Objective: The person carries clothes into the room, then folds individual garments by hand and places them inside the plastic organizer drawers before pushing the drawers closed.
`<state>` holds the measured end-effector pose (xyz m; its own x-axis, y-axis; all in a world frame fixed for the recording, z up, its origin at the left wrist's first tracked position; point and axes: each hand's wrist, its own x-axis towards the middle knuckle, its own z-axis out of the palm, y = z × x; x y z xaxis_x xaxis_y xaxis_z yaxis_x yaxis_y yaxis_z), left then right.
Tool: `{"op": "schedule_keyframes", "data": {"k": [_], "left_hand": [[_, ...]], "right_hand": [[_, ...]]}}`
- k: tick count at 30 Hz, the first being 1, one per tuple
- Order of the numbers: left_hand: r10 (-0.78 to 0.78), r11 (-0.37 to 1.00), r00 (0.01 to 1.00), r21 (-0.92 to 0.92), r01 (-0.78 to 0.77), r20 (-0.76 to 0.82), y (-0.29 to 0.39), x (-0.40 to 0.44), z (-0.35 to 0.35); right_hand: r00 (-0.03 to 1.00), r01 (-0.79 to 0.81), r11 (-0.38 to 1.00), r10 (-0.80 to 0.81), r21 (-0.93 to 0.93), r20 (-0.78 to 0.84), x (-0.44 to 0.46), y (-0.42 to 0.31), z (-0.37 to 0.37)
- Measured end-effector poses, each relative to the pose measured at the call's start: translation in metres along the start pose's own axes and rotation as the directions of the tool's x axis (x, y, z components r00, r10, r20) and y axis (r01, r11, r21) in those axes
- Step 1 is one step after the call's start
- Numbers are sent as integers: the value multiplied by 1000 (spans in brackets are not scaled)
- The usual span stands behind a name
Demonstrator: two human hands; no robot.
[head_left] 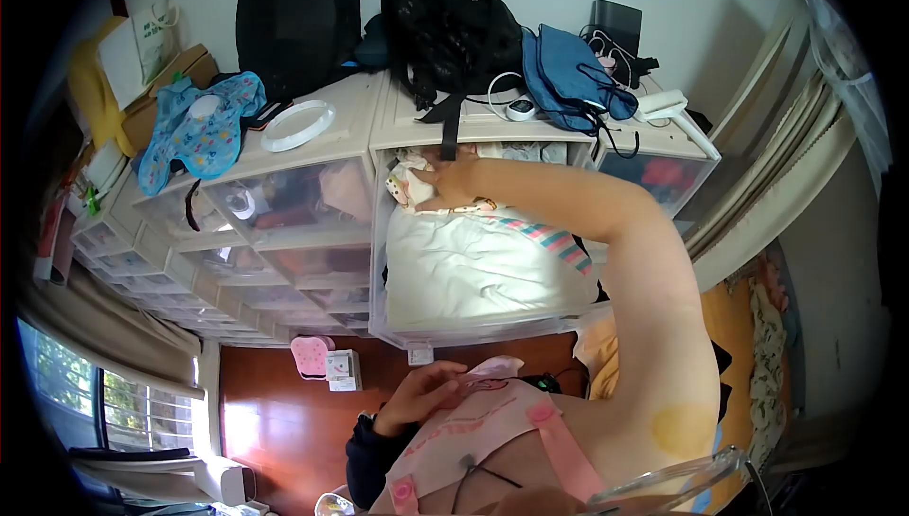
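Observation:
My right hand reaches into the back of a pulled-out clear plastic drawer. Its fingers are closed on a white patterned cloth, partly hidden behind the hand. Beneath lies a large folded white cloth, with a striped pink-and-teal cloth along its right side. My left hand is held in front of my body, beside the pink apron I wear. Its fingers are slightly bent and apart, with nothing seen in them.
Clear drawers stand left of the open one. On the cabinet top are a black backpack, a blue cloth bag, a white ring and a blue patterned bib. A strap hangs over the drawer. A pink stool stands on the floor.

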<state>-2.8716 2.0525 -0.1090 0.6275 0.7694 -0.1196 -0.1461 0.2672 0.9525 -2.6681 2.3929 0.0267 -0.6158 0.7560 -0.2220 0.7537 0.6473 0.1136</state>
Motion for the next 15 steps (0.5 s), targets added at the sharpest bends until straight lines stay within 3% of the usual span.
{"op": "schedule_keyframes", "data": {"k": [2, 4, 6, 8, 10, 12, 13, 15], "left_hand": [[15, 1000, 1000, -1, -15, 9, 3, -2, -1], [3, 1000, 1000, 5, -3, 1, 1, -8, -6], [27, 996, 1000, 91, -27, 3, 1, -11, -16], [-29, 986, 1000, 164, 30, -8, 6, -15, -23], [-35, 997, 999, 70, 35, -13, 8, -16, -23], [-16, 998, 1000, 68, 16, 1, -2, -16, -34], [-12, 997, 1000, 77, 10, 21, -2, -16, -36], [6, 995, 999, 100, -11, 53, 2, -13, -41]], "right_hand": [[999, 34, 999, -34, -8, 0, -35, -25, -34], [972, 177, 976, -193, 125, 133, -93, -53, -81], [958, 278, 949, -261, 151, -121, -169, -87, -95], [785, 499, 866, -462, -21, -414, -222, -106, -74], [798, 444, 890, -448, -109, -403, -274, -135, -52], [804, 467, 876, -362, 124, -472, -296, -155, -14], [944, 276, 948, -237, 157, -230, -304, -165, -2], [876, 77, 992, -19, 101, -482, -297, -173, 33]]}}
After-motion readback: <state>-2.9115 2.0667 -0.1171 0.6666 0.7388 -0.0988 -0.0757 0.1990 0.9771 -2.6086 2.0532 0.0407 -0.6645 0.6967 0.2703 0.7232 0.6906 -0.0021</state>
